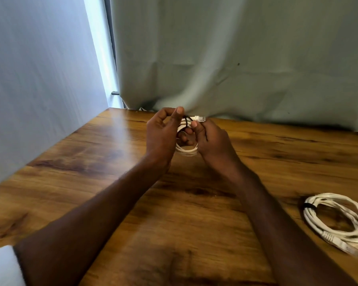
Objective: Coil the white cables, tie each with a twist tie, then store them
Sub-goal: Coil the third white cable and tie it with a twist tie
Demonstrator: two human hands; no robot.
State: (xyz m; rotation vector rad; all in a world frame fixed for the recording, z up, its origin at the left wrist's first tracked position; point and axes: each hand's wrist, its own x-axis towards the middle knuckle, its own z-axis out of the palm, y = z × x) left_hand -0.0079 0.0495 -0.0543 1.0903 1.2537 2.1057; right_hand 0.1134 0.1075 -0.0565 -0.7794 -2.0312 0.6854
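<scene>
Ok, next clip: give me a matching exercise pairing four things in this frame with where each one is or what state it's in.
Things:
1. held cable coil
2. tied cable coil
3. black twist tie
4. clear plug

Places or states:
A. sticks out above the right hand's thumb
B. lies on the wooden table at the right
C. held up between the left hand and the right hand
D. looped over the top of the held coil

Pairs: 1-C, 2-B, 3-D, 4-A

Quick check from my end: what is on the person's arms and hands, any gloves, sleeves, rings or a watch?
Both forearms are bare up to the frame edge. The left hand and right hand wear no gloves, and no rings, watch or bands show. A white sleeve edge appears at the left upper arm.
</scene>
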